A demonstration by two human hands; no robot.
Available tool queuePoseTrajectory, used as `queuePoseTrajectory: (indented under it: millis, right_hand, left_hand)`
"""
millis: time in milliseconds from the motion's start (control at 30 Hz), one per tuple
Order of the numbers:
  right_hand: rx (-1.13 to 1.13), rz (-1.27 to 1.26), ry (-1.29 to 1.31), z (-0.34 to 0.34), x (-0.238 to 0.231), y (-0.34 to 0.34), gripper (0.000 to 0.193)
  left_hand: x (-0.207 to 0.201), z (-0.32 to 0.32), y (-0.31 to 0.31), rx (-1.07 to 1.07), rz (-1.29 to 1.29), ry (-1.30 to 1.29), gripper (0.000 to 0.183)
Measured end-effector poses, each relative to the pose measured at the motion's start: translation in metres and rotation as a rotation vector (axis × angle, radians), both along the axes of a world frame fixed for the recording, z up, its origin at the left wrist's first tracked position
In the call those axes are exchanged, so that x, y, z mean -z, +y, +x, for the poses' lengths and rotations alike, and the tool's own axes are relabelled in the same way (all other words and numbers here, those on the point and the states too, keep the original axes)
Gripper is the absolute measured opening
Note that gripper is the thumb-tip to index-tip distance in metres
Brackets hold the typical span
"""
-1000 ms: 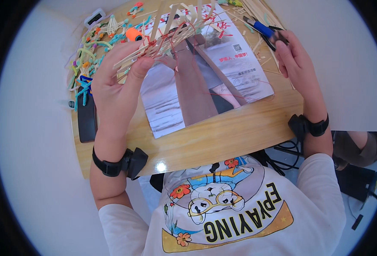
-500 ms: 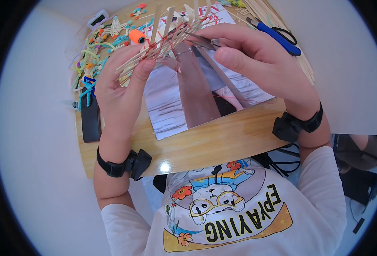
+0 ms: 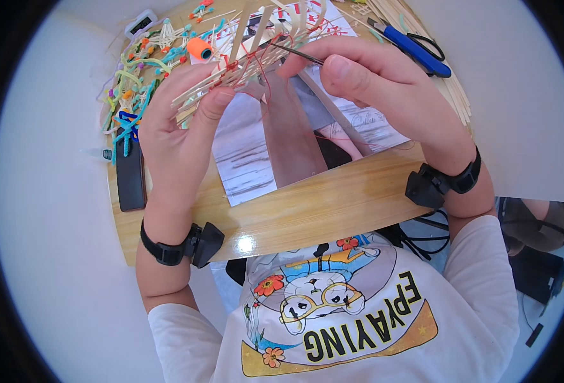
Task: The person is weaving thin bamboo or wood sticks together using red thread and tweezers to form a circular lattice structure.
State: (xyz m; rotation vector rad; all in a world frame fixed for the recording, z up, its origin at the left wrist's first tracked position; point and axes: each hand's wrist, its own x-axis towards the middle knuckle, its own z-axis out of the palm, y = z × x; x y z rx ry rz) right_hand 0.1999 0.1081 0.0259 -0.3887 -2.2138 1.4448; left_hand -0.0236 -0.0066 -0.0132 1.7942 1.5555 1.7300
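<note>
Up at the far side of the table, my left hand (image 3: 183, 121) is closed on a framework of thin bamboo strips (image 3: 247, 69), tied together with red thread (image 3: 256, 60). Several flat strips stand up from its far side. My right hand (image 3: 371, 76) pinches dark pointed metal tweezers (image 3: 301, 55) between thumb and forefinger. Their tip lies against the bound strips, near the red thread; the exact contact is too small to tell. Beneath both hands is a large printed photo sheet (image 3: 250, 166), and loose red thread trails over it.
Blue-handled pliers (image 3: 419, 54) and a bundle of bamboo sticks (image 3: 457, 102) lie at the right. An orange thread spool (image 3: 199, 48) stands beyond my left hand. Colourful pipe-cleaner pieces (image 3: 129, 83), a dark case (image 3: 130, 175) and a small white-framed display (image 3: 143, 24) line the left.
My right hand has turned slightly, and the tweezers now show as one thin line, their arms no longer visibly apart. The framework in my left hand has shifted only a little.
</note>
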Motion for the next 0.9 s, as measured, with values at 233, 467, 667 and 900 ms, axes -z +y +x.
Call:
queuePoseTrajectory:
  millis: [233, 467, 667, 900]
  right_hand:
    - [-0.067, -0.112, 0.059, 0.0019, -0.0021, -0.0005, 0.033]
    - [-0.092, -0.045, -0.02, 0.0013, -0.0044, 0.0022, 0.042]
    - [-0.197, -0.58, 0.011, -0.0006, -0.0031, -0.0022, 0.042]
    - [-0.284, -0.747, 0.039, -0.0003, -0.0024, -0.0025, 0.041]
  left_hand:
    - [-0.0014, 0.0013, -0.0008, 0.006, -0.016, -0.035, 0.026]
    - [0.0005, 0.0019, 0.0, 0.037, 0.017, 0.03, 0.025]
    - [-0.0011, 0.0037, 0.0017, 0.034, 0.059, 0.115, 0.022]
    - [-0.0009, 0.0037, 0.0017, 0.028, 0.088, 0.154, 0.022]
